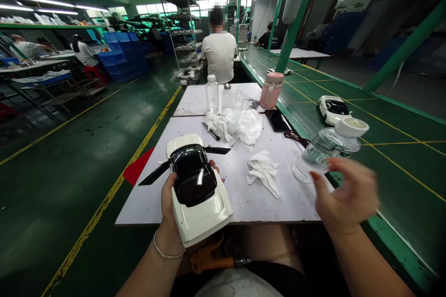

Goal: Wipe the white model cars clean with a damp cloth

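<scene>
My left hand (169, 209) is wrapped around a white model car (204, 218) with a glossy black roof, gripping it from below and at the sides. Both car doors stand swung out, the left door (155, 174) and the right door (219, 150). On the right, my right hand (348, 195) is raised in front of a clear bottle (318, 146) with a white cap. Its thumb and forefinger are apart with nothing visible between them, and the other fingers are curled and slightly blurred. A crumpled white tissue (264, 171) lies on the white table (278, 209) between the hands.
Crumpled plastic bags (249, 125), another clear bottle (212, 93), a pink flask (271, 90) and a phone (278, 120) sit farther back. Alongside runs a green conveyor (390, 125) carrying another white car (334, 110). An orange air gun (211, 257) is at my lap. A person (219, 55) sits ahead.
</scene>
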A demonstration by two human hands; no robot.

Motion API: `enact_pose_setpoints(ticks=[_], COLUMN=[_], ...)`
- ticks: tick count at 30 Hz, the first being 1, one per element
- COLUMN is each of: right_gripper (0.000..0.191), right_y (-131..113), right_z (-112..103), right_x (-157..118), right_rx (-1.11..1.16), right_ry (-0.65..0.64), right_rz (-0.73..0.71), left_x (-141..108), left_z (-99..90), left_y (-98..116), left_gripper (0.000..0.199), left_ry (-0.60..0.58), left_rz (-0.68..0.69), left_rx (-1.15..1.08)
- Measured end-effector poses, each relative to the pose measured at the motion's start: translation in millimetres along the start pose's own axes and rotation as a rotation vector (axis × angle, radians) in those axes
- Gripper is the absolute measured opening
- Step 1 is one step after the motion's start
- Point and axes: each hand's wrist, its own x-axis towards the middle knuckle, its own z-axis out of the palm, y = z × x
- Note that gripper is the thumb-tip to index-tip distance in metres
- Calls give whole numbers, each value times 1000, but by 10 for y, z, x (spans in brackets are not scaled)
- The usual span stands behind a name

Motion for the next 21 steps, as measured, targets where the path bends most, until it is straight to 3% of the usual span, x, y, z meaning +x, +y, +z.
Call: enact_pose_setpoints(ticks=[3, 6, 8, 11, 15, 18, 21], right_gripper=[36, 24, 14, 12, 22, 28, 22], right_y=[-90, -87, -66, -105, -215, -185, -75], right_z=[283, 600, 715, 718, 623, 609, 594], right_x=[-71, -40, 34, 182, 379, 463, 440], right_rx=[-5, 4, 27, 59, 187, 276, 237], right_ry=[-472, -701, -737, -710, -641, -644, -721], right_rz=[9, 211, 290, 404, 540, 599, 598], left_x=[84, 77, 31, -55, -121, -130, -134], left_z=[-18, -58, -89, -112, -97, -107, -152], left_y=[-12, -29, -26, 0, 29, 28, 22], left_gripper=[59, 54, 54, 55, 57, 59, 60], left_ry=[30, 48, 72, 118, 150, 133, 103], left_rz=[2, 74, 63, 31, 61, 67, 45], left_rx=[15, 22, 12, 15, 28, 20, 16])
